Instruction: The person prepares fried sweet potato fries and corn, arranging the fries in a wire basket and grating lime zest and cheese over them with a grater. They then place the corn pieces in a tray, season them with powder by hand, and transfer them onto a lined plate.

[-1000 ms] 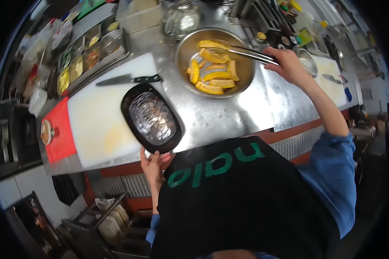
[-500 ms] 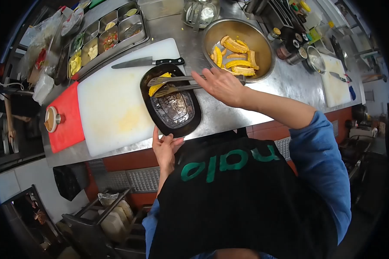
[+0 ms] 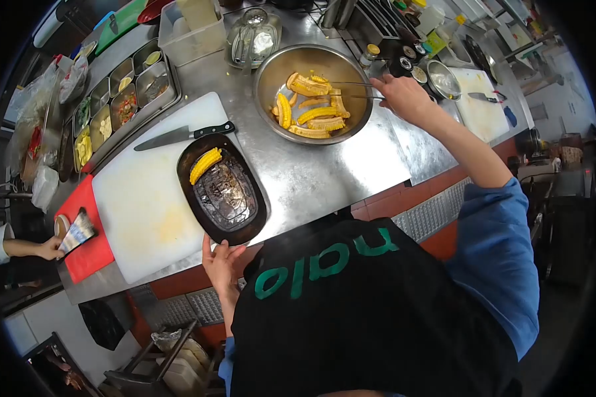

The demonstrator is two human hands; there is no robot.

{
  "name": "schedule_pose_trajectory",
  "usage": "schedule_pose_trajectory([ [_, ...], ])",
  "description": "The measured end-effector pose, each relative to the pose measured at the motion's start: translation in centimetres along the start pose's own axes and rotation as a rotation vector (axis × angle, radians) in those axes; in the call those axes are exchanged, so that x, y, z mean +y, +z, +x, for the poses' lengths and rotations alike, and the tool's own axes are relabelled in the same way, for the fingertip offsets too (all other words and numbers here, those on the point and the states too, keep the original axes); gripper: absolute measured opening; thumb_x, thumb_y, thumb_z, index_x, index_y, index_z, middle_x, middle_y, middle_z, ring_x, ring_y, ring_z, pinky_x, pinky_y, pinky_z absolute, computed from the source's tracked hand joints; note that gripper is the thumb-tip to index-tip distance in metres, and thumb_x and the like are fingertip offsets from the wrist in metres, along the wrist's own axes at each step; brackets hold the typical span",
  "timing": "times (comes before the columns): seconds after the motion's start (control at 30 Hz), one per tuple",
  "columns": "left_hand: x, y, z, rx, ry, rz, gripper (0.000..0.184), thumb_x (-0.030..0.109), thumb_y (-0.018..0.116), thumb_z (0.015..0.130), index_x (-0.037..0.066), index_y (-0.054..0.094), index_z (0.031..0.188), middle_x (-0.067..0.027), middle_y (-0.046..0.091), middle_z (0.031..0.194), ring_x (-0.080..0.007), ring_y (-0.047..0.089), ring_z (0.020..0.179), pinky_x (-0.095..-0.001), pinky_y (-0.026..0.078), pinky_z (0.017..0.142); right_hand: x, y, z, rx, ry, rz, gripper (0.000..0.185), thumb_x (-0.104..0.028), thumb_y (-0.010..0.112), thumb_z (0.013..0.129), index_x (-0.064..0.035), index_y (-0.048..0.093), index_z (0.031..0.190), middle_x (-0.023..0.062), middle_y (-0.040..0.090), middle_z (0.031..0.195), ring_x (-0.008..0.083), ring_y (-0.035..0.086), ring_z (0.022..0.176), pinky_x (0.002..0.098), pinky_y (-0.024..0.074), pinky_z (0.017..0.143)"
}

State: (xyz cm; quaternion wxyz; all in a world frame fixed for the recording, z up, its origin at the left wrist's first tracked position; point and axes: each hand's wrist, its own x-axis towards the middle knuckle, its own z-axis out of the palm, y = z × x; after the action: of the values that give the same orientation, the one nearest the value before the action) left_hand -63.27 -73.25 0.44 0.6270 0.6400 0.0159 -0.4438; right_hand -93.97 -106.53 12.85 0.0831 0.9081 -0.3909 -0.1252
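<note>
My right hand (image 3: 407, 100) is closed on metal tongs (image 3: 354, 84), whose arms reach into a large steel bowl (image 3: 266, 86). Several corn ribs (image 3: 318, 116) lie in this bowl, and the tong tips are among those at its right side. With its fingers at the near rim, my left hand (image 3: 220, 264) grips a black oval dish (image 3: 258, 198). One corn rib (image 3: 206, 165) rests inside the dish, against its far left wall; the rest of its dark, shiny base shows.
A knife (image 3: 172, 137) lies on the white cutting board (image 3: 139, 205), beyond the dish. Steel ingredient containers (image 3: 127, 106) stand at the back left. Another person's hand (image 3: 51, 249) holds a patterned packet (image 3: 79, 231) over the red board (image 3: 89, 261).
My right hand has taken the tongs from the dish to the bowl, leaving the corn rib in the dish. Another person's hand with a packet has appeared at the left.
</note>
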Motion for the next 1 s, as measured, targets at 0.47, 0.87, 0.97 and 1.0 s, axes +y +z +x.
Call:
schedule_pose_trajectory([
  [0.47, -0.6, -1.9, 0.3, 0.026, 0.040, 0.019, 0.047, -0.001, 0.048, 0.087, -0.003, 0.034, 0.131, -0.0148, 0.057, 0.087, -0.0255, 0.064, 0.066, -0.0337, 0.057, 0.062, 1.0, 0.2, 0.8, -0.011, -0.123, -0.328, 0.034, -0.005, 0.054, 0.078, 0.0044, 0.047, 0.110, 0.0148, 0.058, 0.087, 0.0254, 0.063, 0.076, 0.0333, 0.0508, 0.062],
  [0.87, -0.8, -2.2, 0.2, -0.029, 0.015, -0.065, 0.041, 0.002, 0.050, 0.087, -0.005, 0.040, 0.126, -0.0146, 0.059, 0.083, -0.0290, 0.066, 0.071, -0.0322, 0.057, 0.061, 3.4, 2.3, 4.2, 0.112, -0.285, -0.300, 0.053, -0.005, 0.054, 0.076, -0.0007, 0.041, 0.127, 0.0158, 0.059, 0.089, 0.0254, 0.062, 0.078, 0.0366, 0.0503, 0.066],
  [0.97, -0.8, -1.7, -0.1, 0.011, 0.032, -0.035, 0.040, 0.003, 0.050, 0.088, -0.006, 0.041, 0.125, -0.0162, 0.059, 0.083, -0.0276, 0.065, 0.071, -0.0321, 0.056, 0.062, 6.5, 1.7, 1.9, -0.050, -0.228, 0.135, 0.039, -0.016, 0.067, 0.075, -0.0078, 0.057, 0.113, 0.0168, 0.062, 0.075, 0.0225, 0.064, 0.073, 0.0387, 0.0496, 0.063],
  [1.0, -0.9, -1.7, 0.0, 0.019, 0.036, -0.021, 0.039, 0.004, 0.051, 0.088, -0.006, 0.041, 0.125, -0.0167, 0.059, 0.083, -0.0274, 0.065, 0.070, -0.0321, 0.056, 0.062, 6.0, -0.5, 1.3, -0.327, -0.018, 0.551, 0.035, -0.018, 0.065, 0.079, -0.0036, 0.058, 0.110, 0.0122, 0.063, 0.074, 0.0184, 0.062, 0.059, 0.0337, 0.0487, 0.053],
])
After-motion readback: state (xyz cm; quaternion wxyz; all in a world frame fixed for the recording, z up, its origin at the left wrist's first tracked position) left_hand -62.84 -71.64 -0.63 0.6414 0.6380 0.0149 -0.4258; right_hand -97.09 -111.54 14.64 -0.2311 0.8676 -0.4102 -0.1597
